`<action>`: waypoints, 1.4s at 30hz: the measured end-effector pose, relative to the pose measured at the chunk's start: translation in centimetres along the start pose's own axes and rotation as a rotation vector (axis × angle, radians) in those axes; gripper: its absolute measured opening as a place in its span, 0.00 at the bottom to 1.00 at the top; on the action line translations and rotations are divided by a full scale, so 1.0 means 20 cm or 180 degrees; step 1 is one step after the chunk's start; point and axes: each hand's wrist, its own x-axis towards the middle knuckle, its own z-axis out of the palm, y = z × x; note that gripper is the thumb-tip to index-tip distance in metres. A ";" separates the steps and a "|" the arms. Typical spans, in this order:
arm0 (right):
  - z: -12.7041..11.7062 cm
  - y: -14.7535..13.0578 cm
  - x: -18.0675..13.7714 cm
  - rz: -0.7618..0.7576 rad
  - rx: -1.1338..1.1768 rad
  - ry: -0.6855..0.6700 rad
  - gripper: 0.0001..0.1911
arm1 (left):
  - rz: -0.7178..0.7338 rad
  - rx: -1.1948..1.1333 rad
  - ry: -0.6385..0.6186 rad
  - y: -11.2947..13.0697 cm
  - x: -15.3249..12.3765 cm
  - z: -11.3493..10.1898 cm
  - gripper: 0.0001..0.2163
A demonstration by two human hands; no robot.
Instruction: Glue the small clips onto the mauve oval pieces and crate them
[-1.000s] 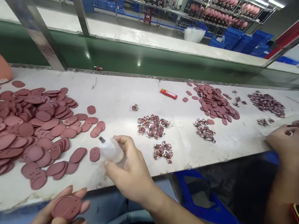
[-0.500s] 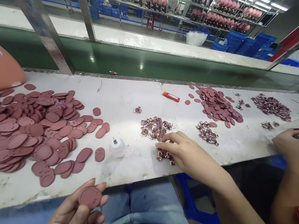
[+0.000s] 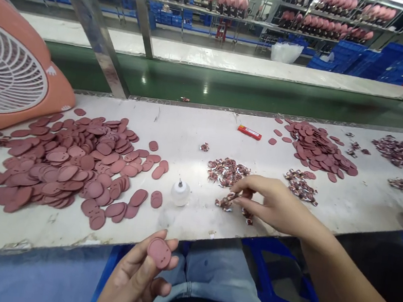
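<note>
1. Discs are lying heaped at left, probably for easy picking.
2. Left hand, fingers narrow, is holding a disc, apparently baring its face.
3. Bottle is standing upright within reach.
4. Right hand is poising narrow fingers at near bits; grip cannot be told.

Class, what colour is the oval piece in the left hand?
The oval piece is dusky reddish-pink, clearest in the head view.

The bare right hand has left the rounded, translucent white bottle standing upright and, at its three o'clock, now pinches a small brown-and-white piece.
</note>
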 end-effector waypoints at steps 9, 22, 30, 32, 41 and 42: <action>0.28 -0.35 -0.12 0.0016 0.1968 0.0034 0.13 | -0.0552 -0.0085 -0.0961 -0.01 -0.02 -0.05 0.16; 0.30 -0.42 -0.05 -0.0034 0.1389 -0.0403 0.09 | -0.0654 -0.0208 -0.1575 -0.04 0.01 -0.13 0.08; 0.28 -0.42 -0.05 -0.0376 0.1083 -0.0541 0.08 | -0.0723 -0.0230 -0.1493 -0.04 0.00 -0.13 0.11; 0.27 -0.43 -0.05 -0.0424 0.0999 -0.0582 0.06 | -0.0748 -0.0246 -0.1497 -0.04 0.00 -0.13 0.12; 0.27 -0.43 -0.04 -0.0584 0.0773 -0.0765 0.06 | -0.0829 -0.0246 -0.1489 -0.06 0.00 -0.14 0.15; 0.27 -0.43 -0.04 -0.0613 0.0715 -0.0760 0.06 | -0.0823 -0.0254 -0.1471 -0.06 -0.01 -0.14 0.15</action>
